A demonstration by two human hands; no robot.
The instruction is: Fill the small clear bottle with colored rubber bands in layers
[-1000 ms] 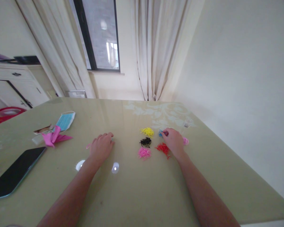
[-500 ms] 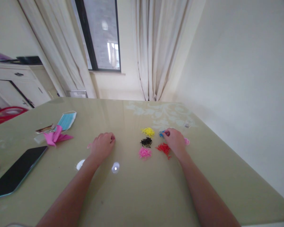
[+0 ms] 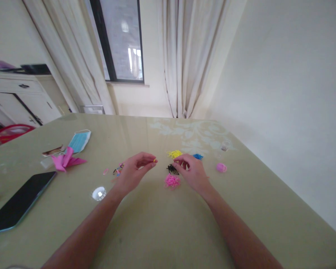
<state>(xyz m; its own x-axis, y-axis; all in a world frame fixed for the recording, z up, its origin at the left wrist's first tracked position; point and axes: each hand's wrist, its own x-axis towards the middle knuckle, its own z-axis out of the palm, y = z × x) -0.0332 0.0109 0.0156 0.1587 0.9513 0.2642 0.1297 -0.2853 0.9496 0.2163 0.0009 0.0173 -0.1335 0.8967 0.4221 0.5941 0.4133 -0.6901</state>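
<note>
My left hand point(image 3: 136, 172) is raised over the table, thumb and forefinger pinching a small yellow rubber band point(image 3: 155, 160). Behind it lies a mixed cluster of coloured bands point(image 3: 118, 170), partly covered by the hand. My right hand point(image 3: 192, 173) is closed in a pinch above the black rubber bands point(image 3: 172, 169); whatever sits between its fingertips is too small to make out. Around it are heaps of yellow bands point(image 3: 174, 154), blue bands point(image 3: 198, 156) and pink bands point(image 3: 172, 181). The red heap is almost wholly hidden under the right hand.
A pink round item point(image 3: 221, 167) rests to the right, with a small clear object point(image 3: 224, 148) beyond it. Leftward are a clear domed piece point(image 3: 99, 193), a pink folded-paper shape point(image 3: 65, 160), a blue face mask point(image 3: 80, 141) and a dark tablet point(image 3: 22, 200).
My left hand has lifted and moved right, uncovering the mixed bands; a yellow band now shows in its fingers. My right hand has left the blue heap, moving left and toward me.
</note>
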